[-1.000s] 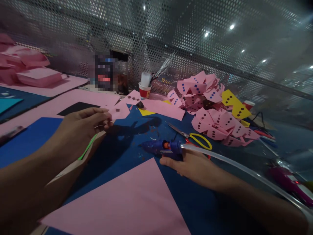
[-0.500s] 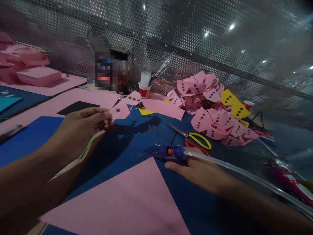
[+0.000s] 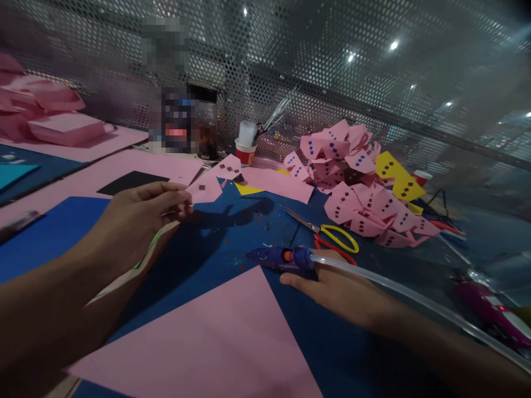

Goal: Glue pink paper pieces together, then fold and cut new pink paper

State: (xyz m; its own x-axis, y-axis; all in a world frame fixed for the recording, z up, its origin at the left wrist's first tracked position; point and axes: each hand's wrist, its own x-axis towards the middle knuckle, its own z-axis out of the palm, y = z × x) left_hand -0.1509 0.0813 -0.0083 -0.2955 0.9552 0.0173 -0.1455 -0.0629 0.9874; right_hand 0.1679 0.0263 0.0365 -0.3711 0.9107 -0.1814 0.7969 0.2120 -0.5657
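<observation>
My left fingers (image 3: 176, 202) pinch a dotted pink paper piece (image 3: 204, 189); my right fingers (image 3: 296, 281) clasp the blue glue gun (image 3: 282, 257), whose nozzle next needs to meet it.

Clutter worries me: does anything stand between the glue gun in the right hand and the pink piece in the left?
Nothing visible does. Between the glue gun and the pink piece lie only blue mat and tiny scraps; the scissors lie aside, behind the gun.

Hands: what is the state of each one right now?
Left hand: closed, pinching a pink paper piece.
Right hand: closed around the blue glue gun.
</observation>
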